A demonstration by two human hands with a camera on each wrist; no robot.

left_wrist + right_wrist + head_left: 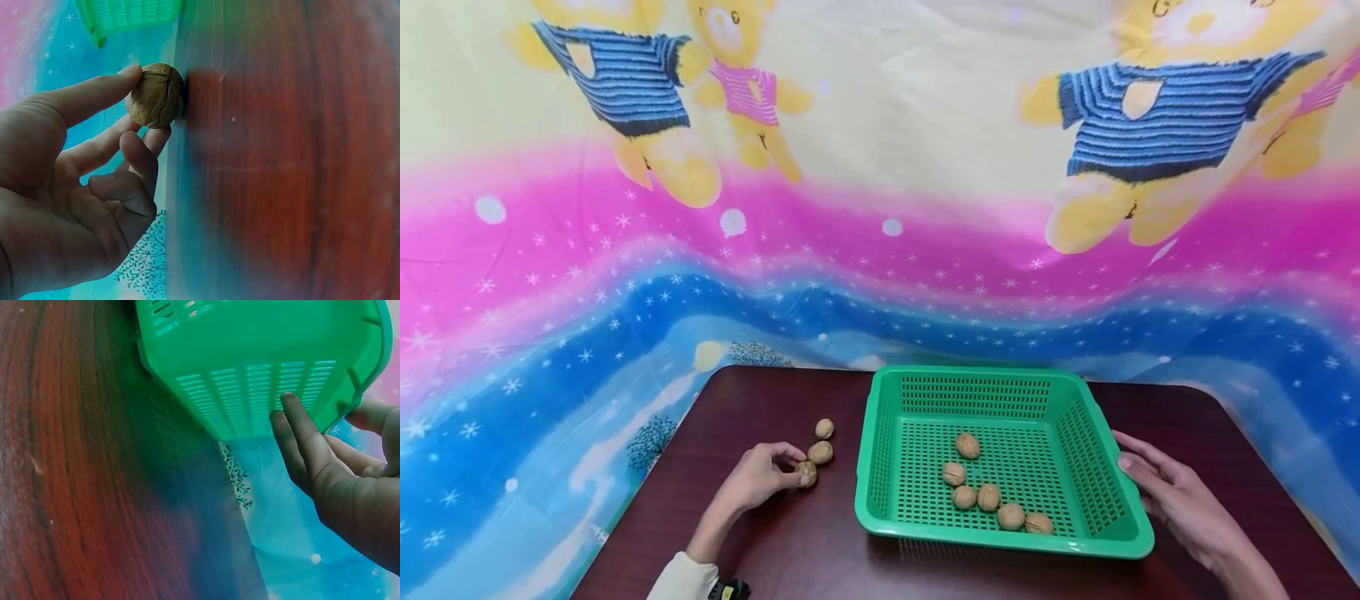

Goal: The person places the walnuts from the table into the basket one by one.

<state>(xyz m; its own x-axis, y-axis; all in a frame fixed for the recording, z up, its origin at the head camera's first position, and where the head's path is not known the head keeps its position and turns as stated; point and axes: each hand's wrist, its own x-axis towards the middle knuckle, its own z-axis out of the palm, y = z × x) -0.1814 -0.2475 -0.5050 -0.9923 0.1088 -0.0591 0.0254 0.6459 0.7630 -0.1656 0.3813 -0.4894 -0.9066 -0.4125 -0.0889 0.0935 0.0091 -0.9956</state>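
At the left of the table, my left hand (758, 477) pinches a walnut (153, 97) between thumb and fingertips. Two more walnuts lie just beyond it in a slanting row: a nearer one (821, 452) and a farther one (825, 429). A green plastic basket (985, 542) with slotted walls occupies the table's middle. Several walnuts lie on its floor, among them one toward the back (967, 446). My right hand (1183, 500) grips the basket's right side, the thumb at the rim and the fingers against the outer wall (256, 394).
The dark reddish-brown wooden table (775, 558) has rounded far corners. Behind it hangs a cloth (880, 267) printed with bears and snowflakes, reaching down past the table's sides. A dark watch (728, 590) is on the left wrist beside a pale sleeve (683, 578).
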